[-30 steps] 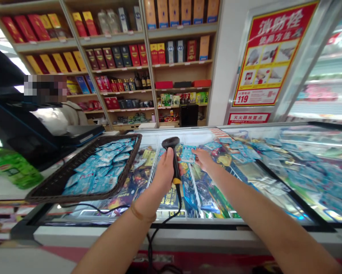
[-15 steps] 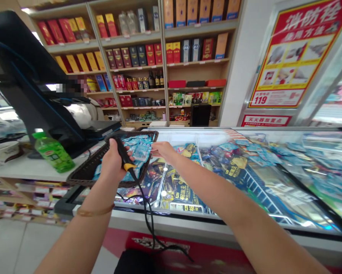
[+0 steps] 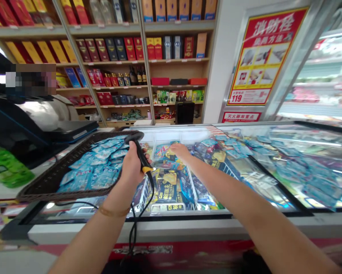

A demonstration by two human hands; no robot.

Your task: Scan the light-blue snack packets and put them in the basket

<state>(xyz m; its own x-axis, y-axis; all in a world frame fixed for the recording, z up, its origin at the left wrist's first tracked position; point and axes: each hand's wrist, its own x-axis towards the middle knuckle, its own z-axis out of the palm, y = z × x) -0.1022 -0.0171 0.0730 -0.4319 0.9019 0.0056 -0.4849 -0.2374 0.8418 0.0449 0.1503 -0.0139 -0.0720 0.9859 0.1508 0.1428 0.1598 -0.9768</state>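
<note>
My left hand point(image 3: 133, 161) is wrapped round a black barcode scanner point(image 3: 142, 154) with a yellow collar and a hanging cable. It is at the right side of a dark woven basket point(image 3: 36, 186) heaped with small blue packets point(image 3: 102, 161). My right hand point(image 3: 180, 151) is over the glass-topped freezer point(image 3: 148, 131), apart from the left hand. Its fingers look curled together, and I cannot make out what they hold, if anything. Colourful bags point(image 3: 169, 184) lie in wire compartments below.
A green drink bottle point(image 3: 8, 167) stands at the left by a dark checkout machine point(image 3: 5, 121). More blue packets point(image 3: 310, 177) are spread over the freezer's right part. Shelves of boxes point(image 3: 111, 49) line the back wall. A person point(image 3: 39, 102) is behind the checkout.
The view has swung right. My right hand has moved away from the blue packet it was touching beside the scanner. My left hand has shifted right with the scanner, uncovering more of the basket.
</note>
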